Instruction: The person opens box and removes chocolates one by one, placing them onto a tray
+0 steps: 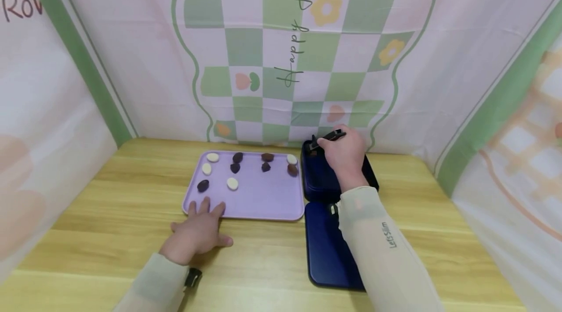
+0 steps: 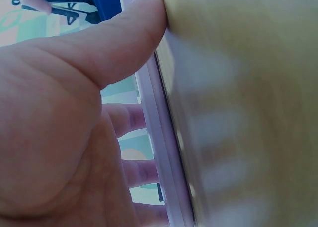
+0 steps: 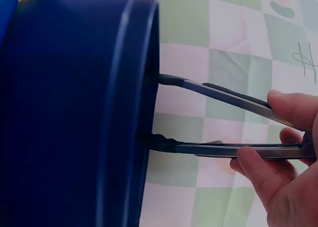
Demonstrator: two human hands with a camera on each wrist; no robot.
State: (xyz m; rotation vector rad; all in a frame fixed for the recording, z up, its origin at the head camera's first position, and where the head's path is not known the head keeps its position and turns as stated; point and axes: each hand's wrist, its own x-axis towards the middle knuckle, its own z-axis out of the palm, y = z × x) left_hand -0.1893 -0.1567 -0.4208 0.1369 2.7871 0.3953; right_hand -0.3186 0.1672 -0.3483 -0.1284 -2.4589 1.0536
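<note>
My right hand [image 1: 347, 153] grips a pair of black and metal tongs [image 3: 223, 150] by its arms. In the right wrist view the tongs' arms stand apart, and their dark tips reach inside the rim of the deep blue box [image 3: 64, 108]. A small brownish patch shows near the tips in the head view; the box's contents are mostly hidden. My left hand [image 1: 199, 231] is spread at the near left edge of the lilac tray [image 1: 263, 202], fingertips at its rim. Several small white pieces [image 1: 232, 183] and dark brown pieces [image 1: 203, 185] lie on the tray.
A flat blue lid [image 1: 329, 253] lies in front of the box, partly under my right sleeve. The box stands right beside the tray on a wooden table [image 1: 110, 214]. Behind it hangs a checked cloth [image 1: 281, 48], with more cloth at both sides.
</note>
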